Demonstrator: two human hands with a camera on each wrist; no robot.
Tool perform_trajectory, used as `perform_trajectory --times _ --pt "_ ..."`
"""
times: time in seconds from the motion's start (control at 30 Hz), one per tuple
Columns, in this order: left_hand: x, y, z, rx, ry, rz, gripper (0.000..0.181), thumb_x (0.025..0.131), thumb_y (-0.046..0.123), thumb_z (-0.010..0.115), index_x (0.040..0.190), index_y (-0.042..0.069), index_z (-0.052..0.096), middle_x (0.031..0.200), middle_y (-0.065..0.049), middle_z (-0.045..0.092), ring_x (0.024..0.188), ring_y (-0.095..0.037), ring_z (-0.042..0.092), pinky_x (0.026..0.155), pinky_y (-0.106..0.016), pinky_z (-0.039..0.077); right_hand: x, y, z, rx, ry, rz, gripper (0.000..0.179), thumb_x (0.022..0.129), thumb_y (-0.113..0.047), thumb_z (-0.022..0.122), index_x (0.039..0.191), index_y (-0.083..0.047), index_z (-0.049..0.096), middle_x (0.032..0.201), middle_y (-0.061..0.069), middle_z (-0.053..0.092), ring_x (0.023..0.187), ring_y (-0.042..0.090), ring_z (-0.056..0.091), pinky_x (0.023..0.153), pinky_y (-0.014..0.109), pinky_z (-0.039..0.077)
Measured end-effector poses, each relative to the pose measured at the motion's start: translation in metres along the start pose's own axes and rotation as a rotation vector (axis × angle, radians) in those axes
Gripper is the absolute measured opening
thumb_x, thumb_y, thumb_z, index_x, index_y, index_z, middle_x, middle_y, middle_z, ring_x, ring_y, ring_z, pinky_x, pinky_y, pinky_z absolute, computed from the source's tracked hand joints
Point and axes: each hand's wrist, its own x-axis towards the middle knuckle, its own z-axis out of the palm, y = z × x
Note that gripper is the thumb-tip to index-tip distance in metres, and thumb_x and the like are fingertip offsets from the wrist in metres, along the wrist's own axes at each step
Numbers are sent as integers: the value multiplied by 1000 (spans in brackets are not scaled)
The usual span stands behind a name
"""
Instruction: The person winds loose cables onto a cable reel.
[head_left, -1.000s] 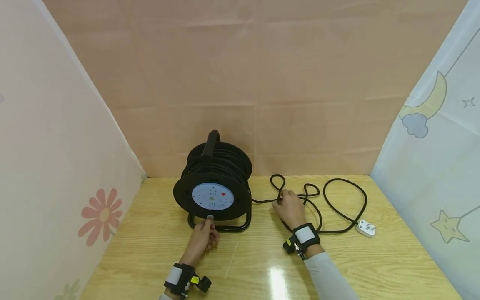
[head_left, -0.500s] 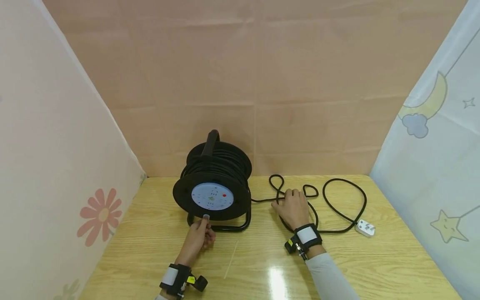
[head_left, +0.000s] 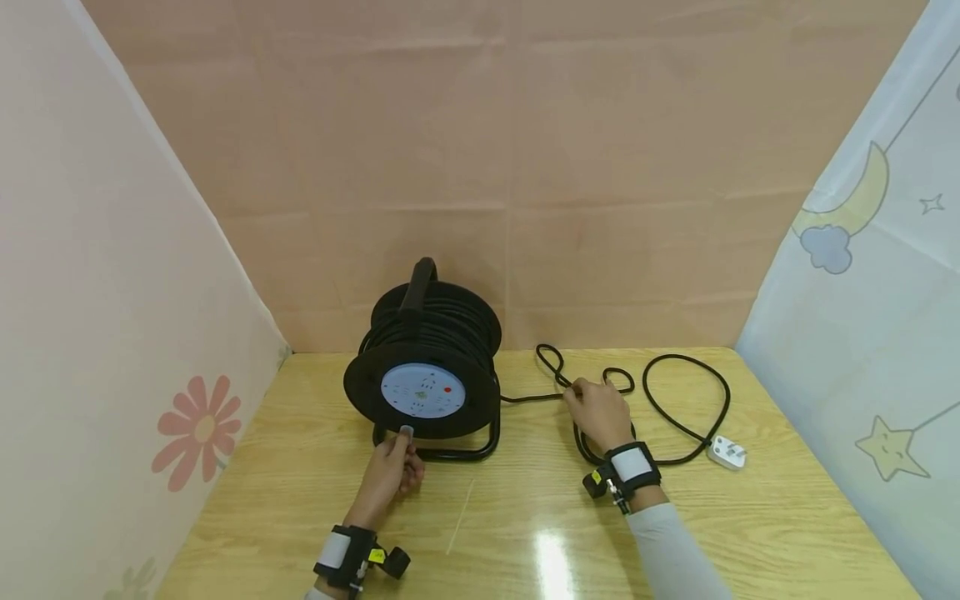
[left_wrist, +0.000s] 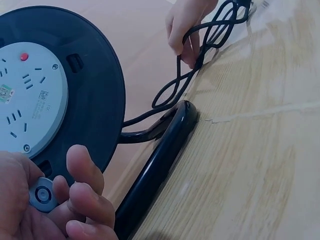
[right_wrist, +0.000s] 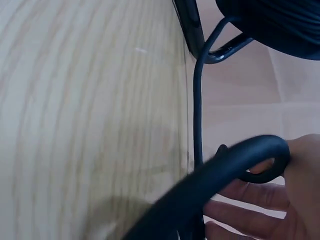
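A black cable reel (head_left: 423, 353) stands upright, wound with black cable, a pale round socket panel (head_left: 423, 390) on its front. My left hand (head_left: 386, 475) is at the lower rim of the front disc, with thumb and index finger around a small grey crank knob (left_wrist: 42, 194). The other left fingers curl loosely beside it. To the right of the reel, my right hand (head_left: 602, 414) holds the loose power cable (right_wrist: 220, 170) between thumb and fingers, close over the table. In the right wrist view a bend of that cable passes through the hand.
The loose cable lies in several loops to the right, ending in a white plug (head_left: 727, 452). The reel's tubular black stand (head_left: 457, 456) rests on the wooden table (head_left: 510, 500). A brown backdrop (head_left: 510, 167) rises behind, with printed sheets on both sides.
My left hand and the knob have shifted a little left along the disc's lower edge as the disc turns slightly. My right hand has moved right, and the cable loops near it have changed shape.
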Motion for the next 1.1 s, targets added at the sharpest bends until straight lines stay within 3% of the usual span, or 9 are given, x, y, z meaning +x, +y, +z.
perform_trajectory --times 0.13,0.23,0.33,0.43,0.53,0.67,0.77,0.93,1.1 --pt "-1 2 -3 5 0 -1 57 106 44 31 96 -8 51 65 -11 61 49 -15 49 42 -23 37 1 1 -6 29 -95 27 28 98 -25 54 105 -2 69 66 5 65 58 23 61 104 59 33" --pt "2 -2 -3 7 9 -2 57 106 45 31 96 -8 51 64 -9 60 49 -15 48 41 -23 36 2 -1 -14 63 -187 56 30 100 -25 52 108 -1 67 64 4 61 51 19 54 86 56 47" --pt "2 -2 -4 9 21 -1 56 106 46 31 94 -6 50 64 -9 60 49 -14 48 41 -23 36 1 -2 -19 64 -199 19 29 99 -26 54 105 -2 70 85 13 65 69 27 59 69 51 50" --pt "2 -1 -5 18 32 2 54 106 46 31 92 -3 50 64 -8 60 49 -14 48 41 -23 37 0 -1 -20 50 -158 -33 28 96 -27 58 97 -4 73 96 17 64 85 32 56 72 48 48" --pt "3 -1 -6 15 36 -2 55 106 47 31 92 -2 50 64 -9 60 49 -14 48 41 -23 37 -1 0 -20 64 -156 -37 26 95 -29 61 93 -7 74 80 8 64 68 27 53 62 40 44" --pt "5 0 -7 15 31 -5 56 105 47 31 93 -4 51 64 -9 60 49 -14 48 41 -23 37 0 0 -24 124 -235 9 28 97 -29 59 92 -6 73 57 0 57 42 14 40 44 29 33" --pt "4 1 -7 23 30 -4 57 105 47 32 94 -6 51 64 -9 60 49 -14 48 42 -24 37 2 1 -28 162 -304 41 32 97 -34 59 91 -6 73 59 4 61 47 13 46 47 29 38" --pt "3 2 -9 28 39 -1 59 105 49 32 95 -6 51 66 -11 61 50 -15 49 42 -24 37 4 2 -33 207 -380 38 37 92 -41 64 98 -5 69 88 9 71 80 23 64 72 44 50" --pt "1 4 -11 28 41 1 61 104 51 33 95 -6 51 66 -10 60 50 -14 49 42 -24 37 3 4 -33 222 -379 12 27 91 -35 66 95 -8 65 85 5 64 78 23 57 69 42 47"
